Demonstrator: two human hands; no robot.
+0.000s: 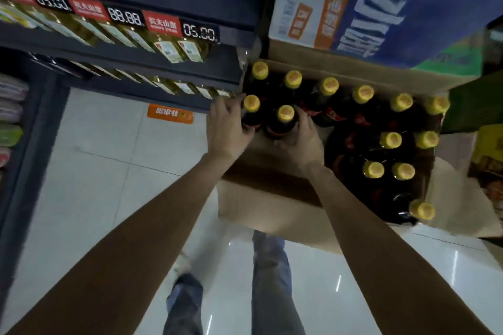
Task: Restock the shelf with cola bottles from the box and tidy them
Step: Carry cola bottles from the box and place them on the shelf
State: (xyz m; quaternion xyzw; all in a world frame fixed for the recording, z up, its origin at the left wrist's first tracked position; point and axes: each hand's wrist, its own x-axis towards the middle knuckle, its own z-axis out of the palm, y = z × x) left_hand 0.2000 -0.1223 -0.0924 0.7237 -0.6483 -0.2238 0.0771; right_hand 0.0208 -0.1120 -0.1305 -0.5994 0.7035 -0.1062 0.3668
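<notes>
An open cardboard box on the floor holds several dark cola bottles with yellow caps. My left hand grips one bottle at the box's near-left corner. Beside it, my right hand wraps around a second bottle. Both bottles stand upright inside the box. The dark shelf unit rises at the left, just beyond my left hand.
The shelf's tiers carry yellow-liquid bottles behind price tags. A large blue and white carton sits behind the box. Glossy white floor tiles spread below, with an orange floor sticker. My legs stand under the arms.
</notes>
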